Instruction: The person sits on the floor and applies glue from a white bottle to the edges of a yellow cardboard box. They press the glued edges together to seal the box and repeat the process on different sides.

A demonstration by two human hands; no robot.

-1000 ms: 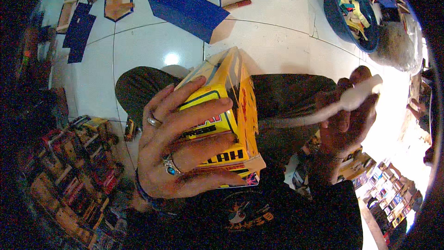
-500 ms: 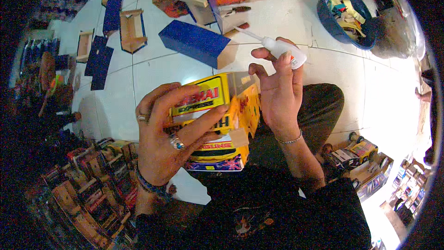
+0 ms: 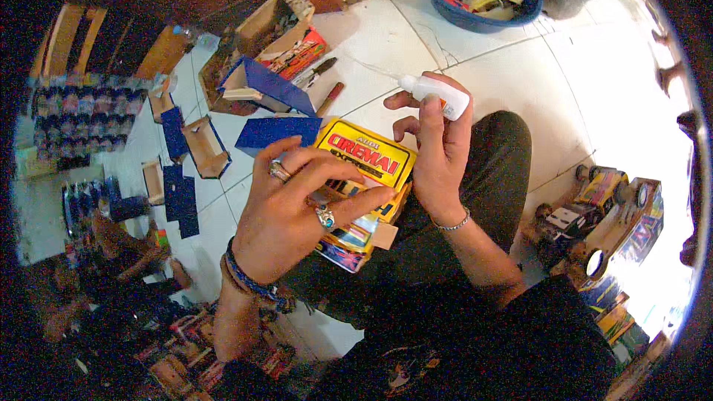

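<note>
A yellow boxy toy truck body (image 3: pixel 364 150) with red and black lettering rests over my lap, tilted. My left hand (image 3: pixel 286 215), with rings and bracelets, has its thumb and fingers curved over the truck body's near side. A small pale wooden piece (image 3: pixel 383 236) juts from its lower side. In my right hand (image 3: pixel 442 178), just right of the truck body, a white glue bottle (image 3: pixel 434 95) is held between thumb and fingers. Its long thin clear nozzle points up and left, away from the truck body. My left fingers hide part of the truck body.
Blue-painted wooden boxes (image 3: pixel 275 131) and panels lie ahead and left on the white tiles. Beyond them are an open carton (image 3: pixel 286 48) and a knife (image 3: pixel 316 73). A blue basin (image 3: pixel 475 18) holds scraps. Toy trucks (image 3: pixel 587 212) stand at right. Someone sits dimly at left.
My view has turned, so the surroundings have shifted. The truck body now appears tilted, and my left hand has slid toward its near side. My right hand still holds the glue bottle.
</note>
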